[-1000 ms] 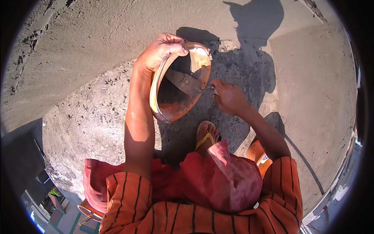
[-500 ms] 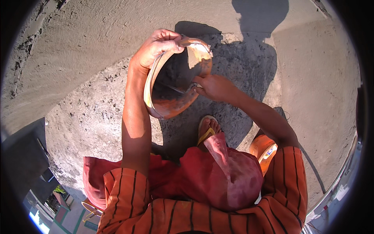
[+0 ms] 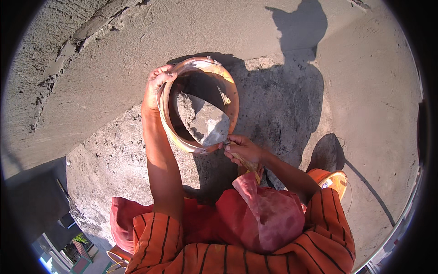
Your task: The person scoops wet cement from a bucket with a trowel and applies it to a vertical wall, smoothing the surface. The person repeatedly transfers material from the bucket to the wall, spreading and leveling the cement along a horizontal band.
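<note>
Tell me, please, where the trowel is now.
Near the head view's centre, the trowel has its handle in the right hand, its blade further left, at the mouth of the bucket.

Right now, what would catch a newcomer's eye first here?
First, the orange bucket near the centre, its rim in the left hand, and a trowel carrying grey mortar at its mouth. The right hand holds the trowel. A big dark shadow spreads to the bucket's right.

Left hand [image 3: 157, 86]: farther forward of the two, was bent into a closed grip. Left forearm [image 3: 162, 157]: stretched nearly straight forward. Right hand [image 3: 245, 150]: was curled closed. Right forearm [image 3: 289, 174]: slanted forward and leftward.
</note>
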Motion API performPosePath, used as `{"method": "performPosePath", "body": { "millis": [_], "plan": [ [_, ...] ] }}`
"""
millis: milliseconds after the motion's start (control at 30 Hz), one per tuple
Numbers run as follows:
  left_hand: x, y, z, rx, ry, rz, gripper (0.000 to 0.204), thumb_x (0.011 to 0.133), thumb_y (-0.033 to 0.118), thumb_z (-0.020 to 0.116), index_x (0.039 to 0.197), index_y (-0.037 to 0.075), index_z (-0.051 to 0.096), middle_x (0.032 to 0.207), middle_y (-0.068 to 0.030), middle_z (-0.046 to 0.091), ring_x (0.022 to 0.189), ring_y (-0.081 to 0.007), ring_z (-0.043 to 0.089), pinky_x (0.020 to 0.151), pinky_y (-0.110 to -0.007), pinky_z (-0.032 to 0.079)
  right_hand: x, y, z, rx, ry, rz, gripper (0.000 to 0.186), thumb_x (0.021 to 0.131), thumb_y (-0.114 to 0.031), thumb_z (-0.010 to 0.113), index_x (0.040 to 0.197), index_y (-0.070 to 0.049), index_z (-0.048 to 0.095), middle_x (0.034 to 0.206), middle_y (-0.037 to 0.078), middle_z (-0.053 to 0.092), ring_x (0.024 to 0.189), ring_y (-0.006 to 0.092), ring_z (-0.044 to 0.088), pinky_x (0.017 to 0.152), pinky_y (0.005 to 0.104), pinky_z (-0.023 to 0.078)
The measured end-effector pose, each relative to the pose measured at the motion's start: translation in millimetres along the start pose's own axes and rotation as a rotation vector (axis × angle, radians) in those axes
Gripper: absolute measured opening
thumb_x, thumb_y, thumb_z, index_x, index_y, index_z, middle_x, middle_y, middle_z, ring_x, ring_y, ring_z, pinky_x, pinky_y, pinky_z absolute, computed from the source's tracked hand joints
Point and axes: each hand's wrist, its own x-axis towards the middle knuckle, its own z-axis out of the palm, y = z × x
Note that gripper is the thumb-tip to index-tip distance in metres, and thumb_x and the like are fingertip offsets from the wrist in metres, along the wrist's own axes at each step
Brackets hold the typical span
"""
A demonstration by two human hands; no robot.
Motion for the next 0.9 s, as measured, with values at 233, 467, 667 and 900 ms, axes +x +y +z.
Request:
{"method": "performPosePath", "body": {
  "millis": [233,467,667,900],
  "plan": [
    [-9.0,0.4,-42.0,-0.102,-0.07,0.044,0.02,0.07,0.014,0.06,0.086,0.003,0.056,0.08,-0.0049,0.059,0.065,-0.0164,0.055,0.068,-0.026,0.048,-34.3,-73.4,25.5,0.12,0.1,-0.73,0.057,0.074,-0.003,0.049,0.129,-0.005,0.033,0.09,0.008,0.05,0.067,0.0139,0.053,0.058,0.0286,0.048],
    [-19.0,7.2,-12.3,-0.081,-0.057,-0.057,0.017,0.07,0.013,0.06,0.083,0.004,0.056,0.076,-0.0036,0.058,0.062,-0.0155,0.054,0.065,-0.026,0.048,-35.7,-165.6,56.8,0.106,0.358,-1.238,0.075,0.084,0.004,0.048,0.144,-0.02,0.011,0.102,0.008,0.044,0.075,0.0143,0.054,0.059,0.0319,0.055],
    [-18.4,8.6,-3.0,-0.058,-0.096,-0.084,0.014,0.069,0.012,0.06,0.08,0.004,0.056,0.073,-0.0025,0.057,0.06,-0.0147,0.053,0.063,-0.026,0.048,-24.8,-223.7,63.5,0.066,0.544,-1.286,0.07,0.087,-0.002,0.052,0.144,-0.013,0.014,0.097,0.004,0.046,0.074,0.011,0.055,0.059,0.031,0.055],
    [-20.6,12.3,0.3,-0.038,-0.091,-0.079,0.011,0.069,0.011,0.06,0.076,0.005,0.056,0.07,-0.0013,0.057,0.057,-0.0139,0.052,0.06,-0.026,0.048,-15.6,-279.7,84.3,-0.269,0.751,-1.26,0.074,0.084,-0.005,0.06,0.14,0.009,0.015,0.091,0.012,0.055,0.075,0.0118,0.053,0.063,0.0223,0.045]
  ]
}}
